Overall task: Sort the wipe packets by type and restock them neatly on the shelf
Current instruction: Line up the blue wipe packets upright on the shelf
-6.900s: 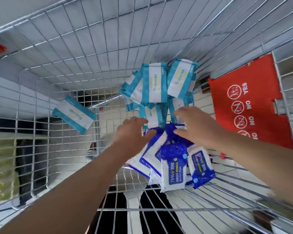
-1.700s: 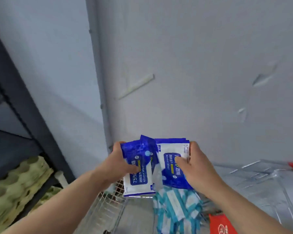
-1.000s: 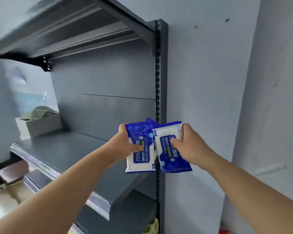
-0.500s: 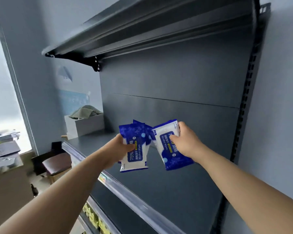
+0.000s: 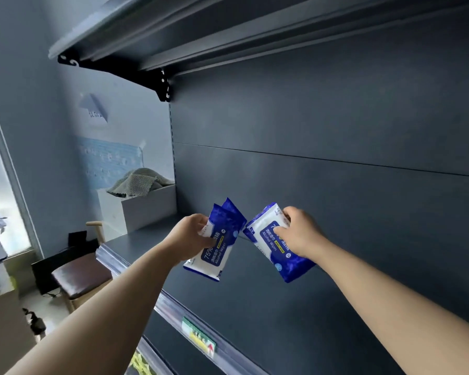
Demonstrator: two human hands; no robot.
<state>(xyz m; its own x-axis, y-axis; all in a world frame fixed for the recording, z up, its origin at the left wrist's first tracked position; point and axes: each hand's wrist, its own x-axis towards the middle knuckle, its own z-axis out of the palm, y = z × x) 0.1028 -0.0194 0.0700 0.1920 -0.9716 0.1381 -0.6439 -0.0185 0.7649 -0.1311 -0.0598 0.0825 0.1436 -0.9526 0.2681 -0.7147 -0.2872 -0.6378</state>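
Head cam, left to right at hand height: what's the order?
Brown-seated stool → white box → left hand → blue packets it grips → lone blue packet → right hand gripping it.

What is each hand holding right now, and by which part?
The left hand grips a bunch of blue alcohol wipe packets by their left edge; the right hand grips another blue packet by its upper right edge.

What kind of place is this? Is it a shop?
Probably a small shop or stockroom: a metal shelf has a price tag on its front edge, and the left hand and right hand hold blue wipe packets above it.
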